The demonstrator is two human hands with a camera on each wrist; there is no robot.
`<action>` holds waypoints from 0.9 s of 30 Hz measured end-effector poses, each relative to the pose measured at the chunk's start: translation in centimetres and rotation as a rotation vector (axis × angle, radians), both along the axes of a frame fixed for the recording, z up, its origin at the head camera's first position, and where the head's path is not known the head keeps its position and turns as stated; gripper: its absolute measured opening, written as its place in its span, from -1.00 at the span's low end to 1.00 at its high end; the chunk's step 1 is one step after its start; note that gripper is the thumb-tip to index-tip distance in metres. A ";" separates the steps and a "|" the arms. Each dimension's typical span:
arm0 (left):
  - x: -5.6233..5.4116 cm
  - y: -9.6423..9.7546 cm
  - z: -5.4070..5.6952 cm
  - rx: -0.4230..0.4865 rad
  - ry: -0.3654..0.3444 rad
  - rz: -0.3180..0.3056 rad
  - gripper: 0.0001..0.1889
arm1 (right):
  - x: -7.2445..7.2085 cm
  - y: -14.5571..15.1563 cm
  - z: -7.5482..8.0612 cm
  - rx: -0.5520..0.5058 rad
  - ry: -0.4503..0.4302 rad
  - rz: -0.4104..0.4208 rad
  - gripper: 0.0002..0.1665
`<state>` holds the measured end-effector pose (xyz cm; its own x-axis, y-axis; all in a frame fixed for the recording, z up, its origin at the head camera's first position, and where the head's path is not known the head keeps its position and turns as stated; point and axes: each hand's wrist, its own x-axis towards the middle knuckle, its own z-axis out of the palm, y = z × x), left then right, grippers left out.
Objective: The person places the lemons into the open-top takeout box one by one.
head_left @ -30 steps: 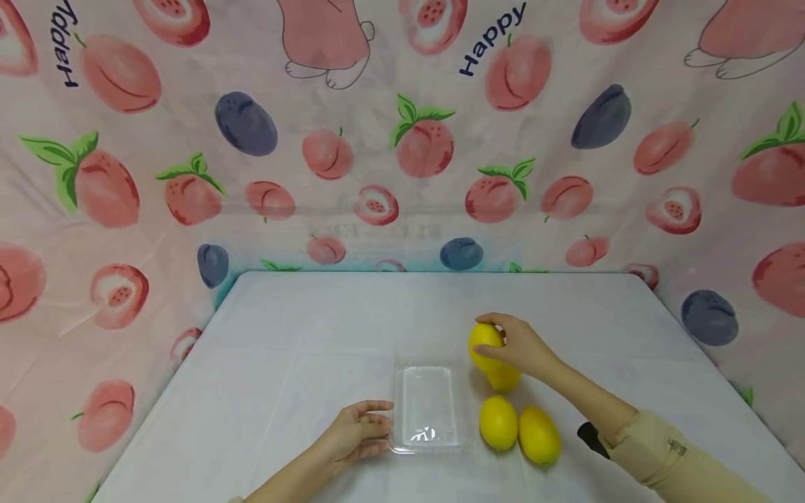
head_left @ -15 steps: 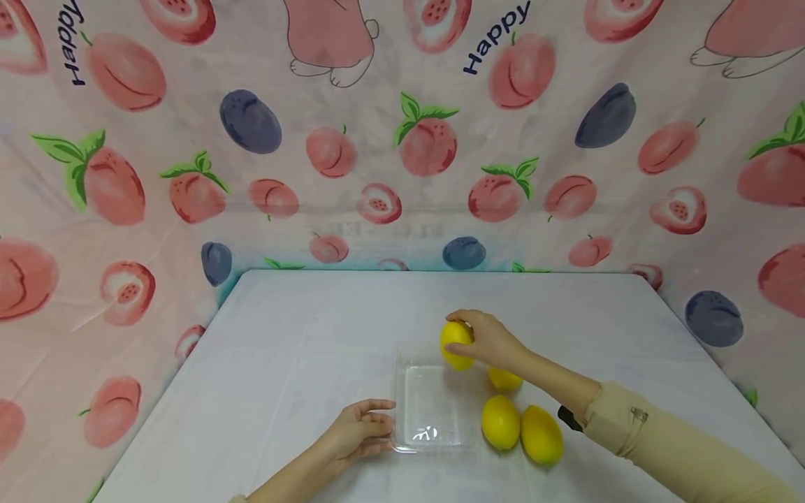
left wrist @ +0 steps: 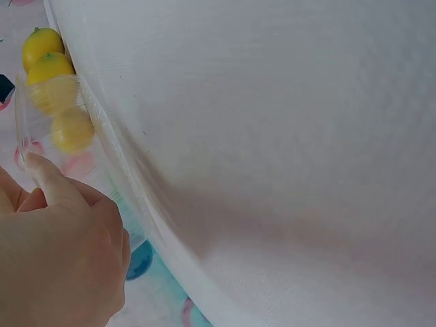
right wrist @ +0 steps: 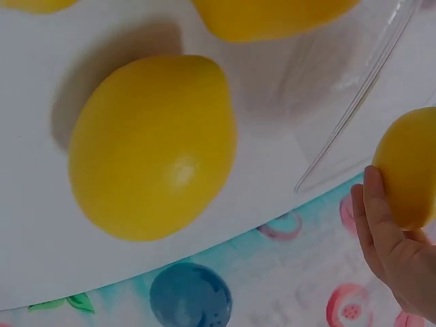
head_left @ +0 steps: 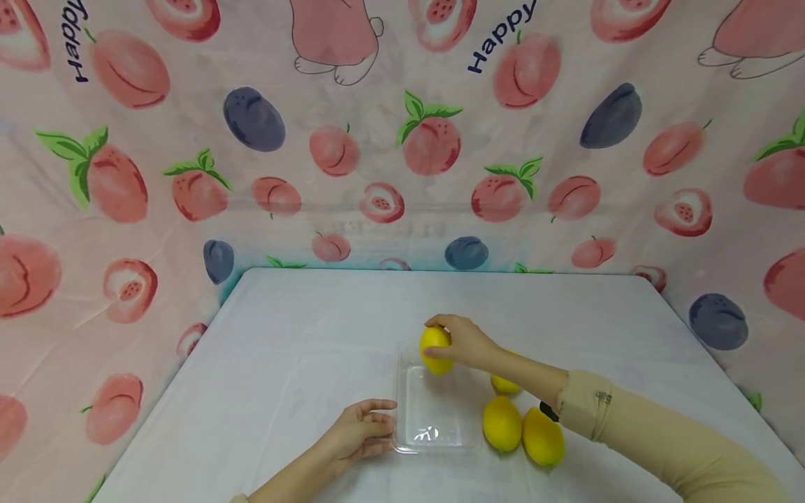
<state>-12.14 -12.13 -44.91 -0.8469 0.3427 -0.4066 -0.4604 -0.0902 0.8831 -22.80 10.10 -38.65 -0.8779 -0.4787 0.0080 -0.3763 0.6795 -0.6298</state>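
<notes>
My right hand (head_left: 468, 342) grips a yellow lemon (head_left: 434, 344) between thumb and fingers, over the far end of a clear plastic box (head_left: 428, 409). In the right wrist view, that held lemon (right wrist: 411, 170) appears at the right edge, fingers along its side. My left hand (head_left: 360, 433) touches the box's left side, fingers spread along the edge. In the left wrist view, a finger of the left hand (left wrist: 65, 238) lies against the clear wall. To the right of the box lie two lemons (head_left: 502, 424) side by side, with another lemon (head_left: 505, 384) behind, partly hidden by my right forearm.
A white cloth covers the table (head_left: 302, 335), whose far edge meets a fruit-printed curtain (head_left: 377, 154). Similar printed cloth hangs at both sides. A dark band (head_left: 549, 411) shows by the right sleeve (head_left: 604, 405).
My right hand has carried the lemon leftward from above the rear lemon to over the box's far end. The left hand, box and other lemons stay where they were.
</notes>
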 end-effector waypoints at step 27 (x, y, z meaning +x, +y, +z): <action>0.0 0.0 0.1 -0.004 -0.005 0.023 -0.50 | 1.6 -3.8 -3.2 0.059 -0.013 -0.027 -0.45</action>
